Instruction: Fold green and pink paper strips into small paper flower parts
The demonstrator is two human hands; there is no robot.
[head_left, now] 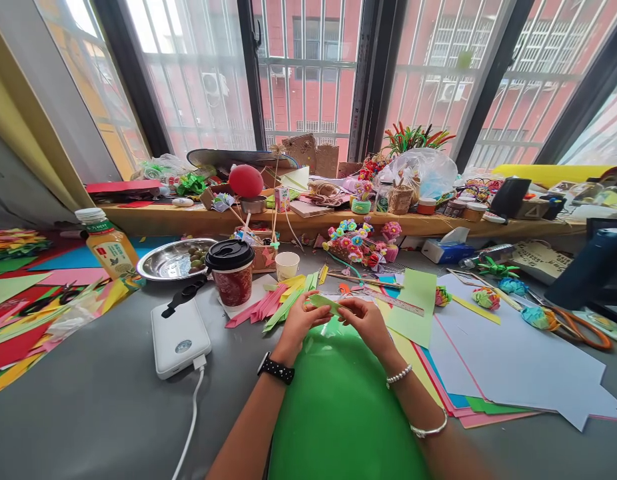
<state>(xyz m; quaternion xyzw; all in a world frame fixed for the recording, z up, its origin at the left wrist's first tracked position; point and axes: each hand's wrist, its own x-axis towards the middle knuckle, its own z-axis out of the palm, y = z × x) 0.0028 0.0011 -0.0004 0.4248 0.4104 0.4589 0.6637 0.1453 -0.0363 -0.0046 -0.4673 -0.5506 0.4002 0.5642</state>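
Observation:
Both of my hands pinch a small folded light-green paper strip (324, 303) above the grey table (103, 400). My left hand (299, 322), with a black watch on its wrist, grips the strip's left end. My right hand (364, 319), with bead bracelets on its wrist, holds the right end with closed fingers. A big green balloon (338, 413) lies under my forearms. Folded pink, green and yellow strips (273, 300) lie just beyond my left hand.
A red lidded coffee cup (232, 271), a white power bank (179, 337) with cable, a metal bowl (171, 259) and a juice bottle (108, 245) stand to the left. Coloured paper sheets (513, 360), a ruler (388, 300), orange scissors (578, 327) and paper flowers (356, 241) lie to the right.

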